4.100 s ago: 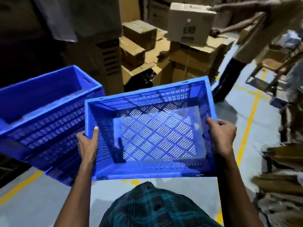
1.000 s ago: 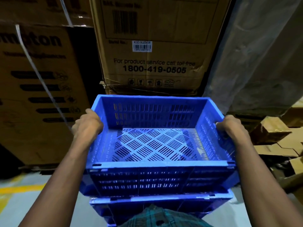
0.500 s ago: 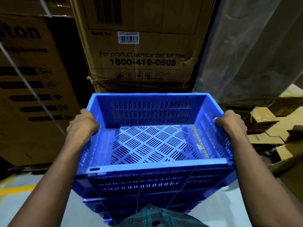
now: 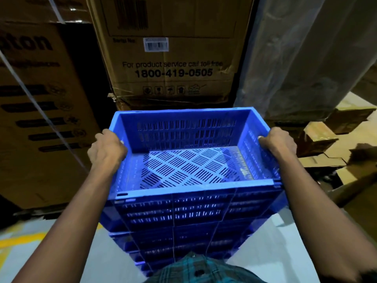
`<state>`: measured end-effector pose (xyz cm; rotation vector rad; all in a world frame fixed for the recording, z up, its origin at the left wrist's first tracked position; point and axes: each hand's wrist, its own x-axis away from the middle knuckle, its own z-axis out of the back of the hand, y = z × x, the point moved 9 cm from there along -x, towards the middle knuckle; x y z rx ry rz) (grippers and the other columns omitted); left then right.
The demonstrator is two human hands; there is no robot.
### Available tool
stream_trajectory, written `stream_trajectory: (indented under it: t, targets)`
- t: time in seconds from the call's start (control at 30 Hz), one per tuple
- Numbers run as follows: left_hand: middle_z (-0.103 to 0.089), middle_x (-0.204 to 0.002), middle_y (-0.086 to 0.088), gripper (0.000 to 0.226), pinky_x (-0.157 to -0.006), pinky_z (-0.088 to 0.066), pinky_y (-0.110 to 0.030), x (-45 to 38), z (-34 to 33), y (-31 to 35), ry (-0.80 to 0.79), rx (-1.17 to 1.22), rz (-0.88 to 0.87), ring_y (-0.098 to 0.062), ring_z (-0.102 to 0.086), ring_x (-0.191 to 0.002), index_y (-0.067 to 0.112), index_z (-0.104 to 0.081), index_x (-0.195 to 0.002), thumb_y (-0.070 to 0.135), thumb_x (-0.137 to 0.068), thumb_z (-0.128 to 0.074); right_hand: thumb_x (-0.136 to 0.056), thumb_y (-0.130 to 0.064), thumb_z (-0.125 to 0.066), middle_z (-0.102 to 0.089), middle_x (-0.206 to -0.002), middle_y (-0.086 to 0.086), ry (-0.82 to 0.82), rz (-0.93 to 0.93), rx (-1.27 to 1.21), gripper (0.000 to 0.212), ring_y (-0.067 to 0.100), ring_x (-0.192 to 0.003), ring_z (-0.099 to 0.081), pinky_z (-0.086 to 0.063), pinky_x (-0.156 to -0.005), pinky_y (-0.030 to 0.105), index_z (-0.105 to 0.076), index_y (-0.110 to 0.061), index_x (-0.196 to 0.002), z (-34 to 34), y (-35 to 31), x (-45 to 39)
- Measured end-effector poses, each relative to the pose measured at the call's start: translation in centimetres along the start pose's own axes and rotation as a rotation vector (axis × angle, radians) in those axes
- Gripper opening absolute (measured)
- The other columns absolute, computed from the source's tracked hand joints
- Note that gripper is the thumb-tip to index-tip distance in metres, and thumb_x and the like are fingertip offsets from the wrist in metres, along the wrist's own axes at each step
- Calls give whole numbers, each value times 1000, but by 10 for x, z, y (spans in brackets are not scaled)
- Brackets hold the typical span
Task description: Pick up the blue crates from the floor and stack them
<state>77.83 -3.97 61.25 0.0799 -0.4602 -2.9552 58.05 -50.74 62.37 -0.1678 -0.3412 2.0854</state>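
Observation:
An empty blue slotted crate sits on top of a stack of blue crates right in front of me. My left hand is closed over the crate's left rim. My right hand grips its right rim. The top crate looks level and lined up with the crates under it. The floor under the stack is hidden by the crates and my shirt.
Tall cardboard boxes stand just behind the stack, with another large box at the left. A plastic-wrapped load rises at the right. Loose cartons lie to the right. Grey floor with a yellow line runs lower left.
Four seconds ago I carried the crate tilted in the open aisle. Over the last second the crate sank onto the stack and settled square. Both hands keep their hold on the rims.

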Motion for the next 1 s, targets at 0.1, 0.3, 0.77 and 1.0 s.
stream_trajectory:
  t: [0.1, 0.3, 0.77, 1.0]
  targets:
    - [-41, -136, -21, 52, -94, -43, -52, 7, 2, 1, 31, 28, -48, -44, -46, -122, 3, -40, -135, 27, -93, -58, -88, -39, -60, -61, -128, 19, -6, 36, 3, 47, 40, -115, -59, -47, -89, 41, -57, -8, -124, 0, 2, 16]
    - [-41, -133, -22, 49, -97, -37, -51, 35, 13, 5, 89, -35, -197, -45, -43, -118, 5, -47, -130, 33, -91, -60, -89, -42, -59, -58, -130, 17, 21, -5, -13, 50, 39, -120, -54, -39, -96, 47, -48, -12, -128, 5, 20, 47]
    - [-59, -126, -9, 56, -103, -31, -55, 198, 16, 42, 95, 190, -715, -32, -51, -121, 15, -37, -145, 42, -97, -48, -103, -48, -28, -24, -162, 9, 139, 411, -102, 58, 34, -152, -6, -19, -116, 57, -31, -15, -151, -19, 20, 205]
    - [-50, -136, -4, 71, -105, -27, -58, 272, 39, 43, 274, 73, -770, -25, -43, -132, 14, -27, -150, 58, -95, -32, -103, -49, -27, -55, -137, 1, 313, 637, -316, 48, 20, -128, -48, -29, -105, 51, -47, -21, -137, 54, 20, 265]
